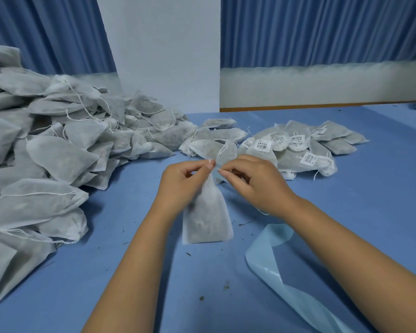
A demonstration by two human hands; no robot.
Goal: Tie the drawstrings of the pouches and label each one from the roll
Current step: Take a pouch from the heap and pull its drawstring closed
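A grey-white fabric pouch (207,217) lies on the blue table, its neck pointing away from me. My left hand (180,183) pinches the neck and string on the left side. My right hand (255,181) pinches at the same spot from the right, and a pale blue strip passes under its fingers. The string itself is too thin and blurred to follow. A long pale blue liner ribbon (271,263) from the label roll curls over the table under my right forearm; the roll itself is out of sight.
A big heap of unlabelled pouches (53,145) with loose strings fills the left side. A smaller pile of pouches with barcode labels (298,147) lies behind my hands to the right. A white pillar (163,51) and blue curtains stand behind. Crumbs dot the table (178,296).
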